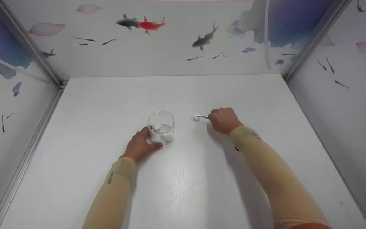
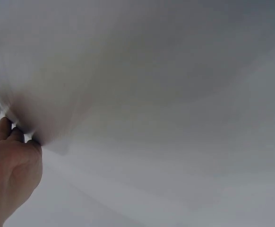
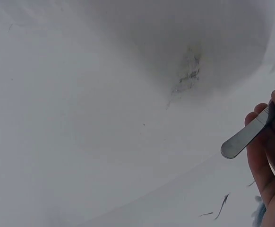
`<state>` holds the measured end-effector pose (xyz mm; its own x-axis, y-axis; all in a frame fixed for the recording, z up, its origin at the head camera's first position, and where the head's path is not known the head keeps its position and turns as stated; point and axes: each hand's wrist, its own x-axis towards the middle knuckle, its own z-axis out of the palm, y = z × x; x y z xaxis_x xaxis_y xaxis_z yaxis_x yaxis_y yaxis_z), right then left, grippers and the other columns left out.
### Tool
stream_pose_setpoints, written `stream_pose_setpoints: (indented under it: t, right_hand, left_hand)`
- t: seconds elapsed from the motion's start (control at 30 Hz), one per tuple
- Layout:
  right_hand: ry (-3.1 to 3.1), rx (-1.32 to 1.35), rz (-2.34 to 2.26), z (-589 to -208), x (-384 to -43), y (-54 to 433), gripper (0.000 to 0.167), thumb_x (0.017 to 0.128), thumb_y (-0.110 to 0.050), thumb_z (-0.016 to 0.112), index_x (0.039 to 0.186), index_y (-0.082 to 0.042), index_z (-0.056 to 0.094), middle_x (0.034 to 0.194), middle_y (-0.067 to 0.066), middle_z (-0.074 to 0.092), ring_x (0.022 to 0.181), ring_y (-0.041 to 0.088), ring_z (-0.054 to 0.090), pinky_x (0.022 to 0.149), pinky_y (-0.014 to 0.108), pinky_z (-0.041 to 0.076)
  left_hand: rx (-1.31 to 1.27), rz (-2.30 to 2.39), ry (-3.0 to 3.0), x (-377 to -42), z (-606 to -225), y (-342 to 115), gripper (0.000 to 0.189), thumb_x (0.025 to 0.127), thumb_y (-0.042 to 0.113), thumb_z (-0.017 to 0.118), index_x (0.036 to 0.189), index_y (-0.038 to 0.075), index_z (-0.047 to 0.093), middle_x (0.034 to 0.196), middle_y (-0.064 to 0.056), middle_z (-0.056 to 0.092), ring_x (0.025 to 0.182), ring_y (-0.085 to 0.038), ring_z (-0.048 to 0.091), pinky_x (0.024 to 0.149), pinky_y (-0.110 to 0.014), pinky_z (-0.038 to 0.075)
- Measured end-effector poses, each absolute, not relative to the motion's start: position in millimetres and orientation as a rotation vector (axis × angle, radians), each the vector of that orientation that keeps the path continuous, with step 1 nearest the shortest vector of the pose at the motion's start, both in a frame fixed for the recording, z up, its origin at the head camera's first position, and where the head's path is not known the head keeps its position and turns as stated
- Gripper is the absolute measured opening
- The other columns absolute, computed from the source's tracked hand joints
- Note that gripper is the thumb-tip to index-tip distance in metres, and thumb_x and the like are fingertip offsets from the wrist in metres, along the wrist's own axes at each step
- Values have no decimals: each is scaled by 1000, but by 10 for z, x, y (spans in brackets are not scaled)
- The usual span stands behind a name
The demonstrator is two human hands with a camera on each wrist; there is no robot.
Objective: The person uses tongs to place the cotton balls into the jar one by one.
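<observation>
My left hand [image 1: 141,146] holds a clear, round, open-topped jar [image 1: 169,128] at its left side, with the thumb at its front. Inside the jar are white cotton balls [image 1: 156,127], seen partly through its wall. In the left wrist view the fingers [image 2: 15,135] meet the jar at the left edge. To the right of the jar, my right hand [image 1: 225,121] pinches metal tweezers [image 1: 204,117], their bent tips pointing left. A small white cotton ball [image 1: 196,119] is right at those tips, low over the table. The right wrist view shows the tweezers' broad, rounded end [image 3: 244,139] sticking out from between thumb and fingers.
A white table [image 1: 176,197] lies under both hands. Panels printed with fish and petals [image 1: 170,51] close it in at the back and both sides, with metal corner posts [image 1: 316,38]. Beige sleeves [image 1: 116,194] cover both forearms.
</observation>
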<state>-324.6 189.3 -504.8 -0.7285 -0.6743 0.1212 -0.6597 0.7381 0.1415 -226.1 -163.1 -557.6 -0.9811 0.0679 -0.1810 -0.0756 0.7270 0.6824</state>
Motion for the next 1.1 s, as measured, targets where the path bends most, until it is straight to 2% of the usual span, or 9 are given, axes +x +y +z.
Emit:
stream_pose_setpoints:
  t: [0.5, 0.8, 1.1]
  right_hand:
    - [-2666, 1138, -63, -4786, -3056, 1938, 12, 92, -8, 67, 88, -7, 77, 76, 6, 69, 60, 20, 63, 55, 35, 59]
    - [-2469, 1265, -4, -4592, -2968, 1692, 11, 91, -8, 66, 87, -8, 76, 72, 3, 67, 58, 17, 62, 47, 31, 54]
    - [-2387, 1321, -54, -4421, -2857, 1354, 13, 94, -11, 64, 94, -9, 77, 79, 2, 70, 61, 15, 63, 49, 29, 55]
  left_hand:
    - [1, 1112, 2731, -2240, -5543, -1624, 104, 77, 60, 78, 157, 15, 30, 157, -10, 38, 145, -39, 26, 120, -55, 18]
    - [2, 1105, 2733, -2251, -5582, -1646, 104, 78, 58, 78, 157, 11, 29, 156, -13, 37, 145, -40, 25, 120, -54, 18]
    - [-2, 1085, 2735, -2258, -5577, -1623, 107, 77, 63, 77, 158, 12, 28, 157, -14, 36, 145, -41, 25, 119, -55, 18]
